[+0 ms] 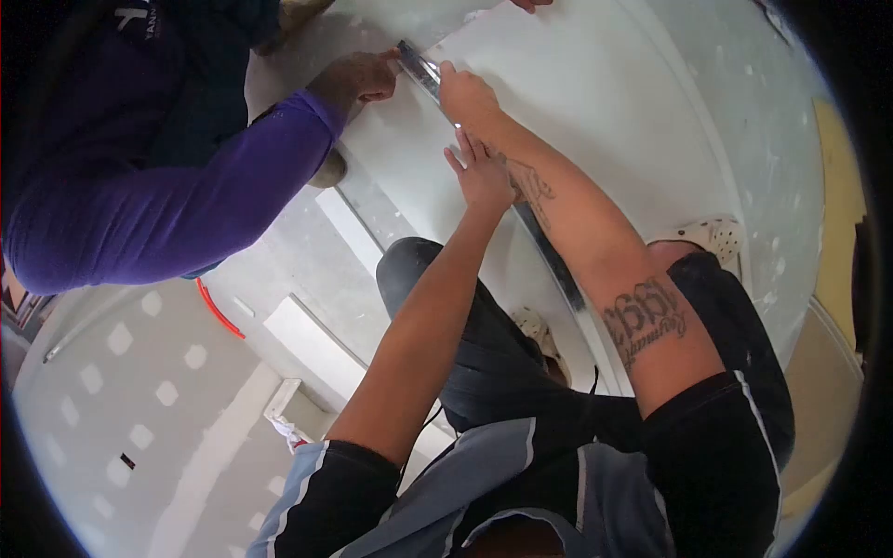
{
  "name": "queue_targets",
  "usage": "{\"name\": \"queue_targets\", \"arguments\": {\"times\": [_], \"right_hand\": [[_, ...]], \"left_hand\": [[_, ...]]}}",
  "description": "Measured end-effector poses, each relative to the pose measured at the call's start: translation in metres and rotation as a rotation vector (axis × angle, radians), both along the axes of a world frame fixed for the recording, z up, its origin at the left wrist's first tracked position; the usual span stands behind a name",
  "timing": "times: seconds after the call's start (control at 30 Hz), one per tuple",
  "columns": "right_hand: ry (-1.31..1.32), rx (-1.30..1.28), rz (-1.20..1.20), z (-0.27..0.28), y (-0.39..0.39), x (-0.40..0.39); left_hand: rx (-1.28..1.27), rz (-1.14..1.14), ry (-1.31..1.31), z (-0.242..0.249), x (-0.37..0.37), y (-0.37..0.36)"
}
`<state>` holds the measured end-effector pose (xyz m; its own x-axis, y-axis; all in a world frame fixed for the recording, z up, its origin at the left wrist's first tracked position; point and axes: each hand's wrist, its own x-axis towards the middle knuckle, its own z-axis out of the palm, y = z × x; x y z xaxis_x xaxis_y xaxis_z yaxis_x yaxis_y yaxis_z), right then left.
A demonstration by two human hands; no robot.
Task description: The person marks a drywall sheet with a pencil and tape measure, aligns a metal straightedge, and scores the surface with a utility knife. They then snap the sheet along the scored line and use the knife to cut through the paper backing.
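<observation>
A long metal straightedge [556, 265] runs diagonally across a large white board [595, 102]. My left hand [486, 177] presses beside and on the straightedge, its fingers spread. Farther up, my right hand [468, 98] is closed right against the straightedge's edge; whatever its fingers hold is hidden. A co-worker's hand [365, 76], below a purple sleeve [242, 186], touches the far end of the straightedge with its fingertips. My right forearm passes over part of the straightedge and covers it.
White offcut strips [316, 339] lie on the grey floor at left. An orange-red curved piece [219, 310] is beyond them, near a patched wall [158, 418]. A yellowish panel [840, 200] stands at right. Part of another hand [530, 5] shows at the top edge.
</observation>
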<state>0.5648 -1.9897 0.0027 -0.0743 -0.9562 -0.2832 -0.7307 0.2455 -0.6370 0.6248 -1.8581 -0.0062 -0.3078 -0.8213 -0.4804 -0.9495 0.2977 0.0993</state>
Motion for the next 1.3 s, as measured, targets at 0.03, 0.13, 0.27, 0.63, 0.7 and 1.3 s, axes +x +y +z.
{"name": "queue_targets", "arguments": {"times": [0.03,0.13,0.27,0.63,0.7,1.3], "right_hand": [[0.001,-0.006,0.021,0.002,0.001,-0.003],[-0.012,0.074,0.042,0.008,0.007,-0.007],[0.028,0.155,0.099,0.016,0.045,-0.024],[0.024,0.335,0.149,0.025,0.194,-0.066],[0.037,0.389,0.127,0.034,0.235,-0.073],[-0.022,0.1,0.009,0.036,0.01,-0.017]], "left_hand": [[-0.021,-0.007,-0.078,-0.004,-0.001,0.0],[-0.091,-0.018,-0.042,-0.008,0.001,0.0],[0.037,-0.003,-0.007,-0.01,0.001,0.002],[-0.146,0.045,-0.053,-0.006,-0.007,0.003],[-0.047,0.032,-0.081,0.016,-0.01,-0.003],[0.053,0.018,-0.173,-0.002,-0.005,-0.002]]}}
